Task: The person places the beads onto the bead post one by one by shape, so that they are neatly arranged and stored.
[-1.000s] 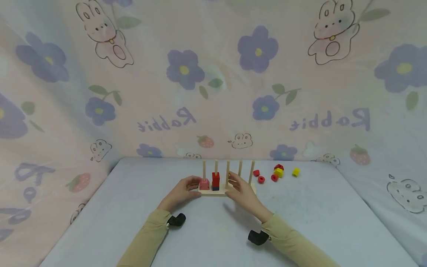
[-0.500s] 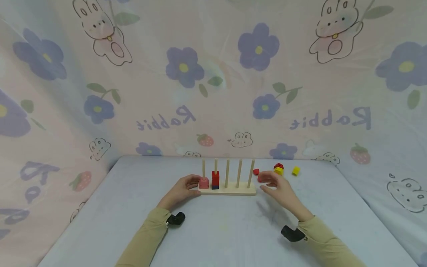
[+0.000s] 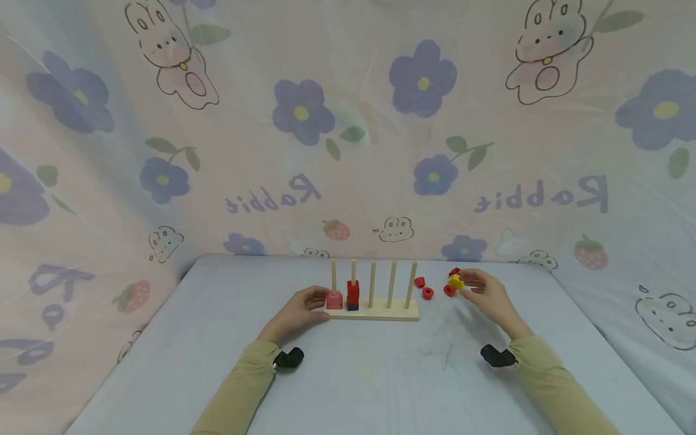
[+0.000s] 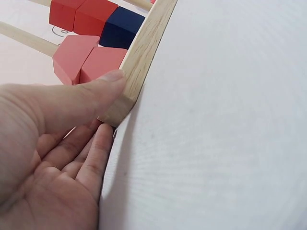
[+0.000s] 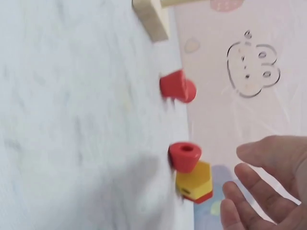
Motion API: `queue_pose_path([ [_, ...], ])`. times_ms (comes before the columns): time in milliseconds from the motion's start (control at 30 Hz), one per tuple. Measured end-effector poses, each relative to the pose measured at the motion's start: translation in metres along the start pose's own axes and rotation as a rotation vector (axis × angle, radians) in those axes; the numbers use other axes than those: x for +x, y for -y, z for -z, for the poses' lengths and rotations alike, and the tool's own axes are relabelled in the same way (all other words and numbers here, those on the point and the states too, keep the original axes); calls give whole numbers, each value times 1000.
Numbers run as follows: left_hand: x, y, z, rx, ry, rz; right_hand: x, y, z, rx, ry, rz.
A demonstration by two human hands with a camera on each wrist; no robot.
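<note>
Peg board: pale, smooth-sanded wooden base (image 3: 375, 313) with square-cut ends, carrying five upright round dowels; stands mid-counter.
Blocks on pegs: matte pink block (image 3: 334, 299) on the leftmost dowel; red block (image 3: 353, 291) stacked over a dark blue block (image 3: 353, 306) on the second. All painted wood with flat faces.
Left hand (image 3: 298, 310): thumb and fingers clamped on the left end of the base, thumb tip beside the pink block.
Right hand (image 3: 489, 295): fingers spread and relaxed, holding nothing, just beside the yellow block.
Yellow block (image 3: 455, 281): hexagonal, glossy, resting on a red piece of like outline; it lies right of the board among the loose pieces.
Loose red pieces: round tapered bead (image 3: 428, 293) and two more (image 3: 419, 281) (image 3: 449, 290), each with a centre hole where one can be seen.
Counter (image 3: 348, 368): pale grey-white, faintly scuffed.
Backdrop: thin pink cloth (image 3: 348, 151) printed with purple flowers, rabbits, strawberries; the word "Rabbit" reads mirrored.
Change: the right hand has moved rightward from the board's right end to the yellow block; left hand unchanged.
</note>
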State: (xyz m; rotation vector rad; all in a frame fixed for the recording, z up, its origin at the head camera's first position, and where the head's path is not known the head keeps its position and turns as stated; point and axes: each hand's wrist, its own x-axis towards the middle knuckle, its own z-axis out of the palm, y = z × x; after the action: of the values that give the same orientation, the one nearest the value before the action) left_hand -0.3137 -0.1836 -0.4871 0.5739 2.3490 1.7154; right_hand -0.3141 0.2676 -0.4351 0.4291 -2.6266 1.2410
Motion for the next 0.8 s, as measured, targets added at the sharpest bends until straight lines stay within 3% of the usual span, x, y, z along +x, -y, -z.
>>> queue_pose_path([
  [300,1,-2,-1,15,-4,2,14,-25,0,-45,-25,-38],
  [800,0,-1,-1,8,-11,15,31,-29,-12,-113,-17,-40],
])
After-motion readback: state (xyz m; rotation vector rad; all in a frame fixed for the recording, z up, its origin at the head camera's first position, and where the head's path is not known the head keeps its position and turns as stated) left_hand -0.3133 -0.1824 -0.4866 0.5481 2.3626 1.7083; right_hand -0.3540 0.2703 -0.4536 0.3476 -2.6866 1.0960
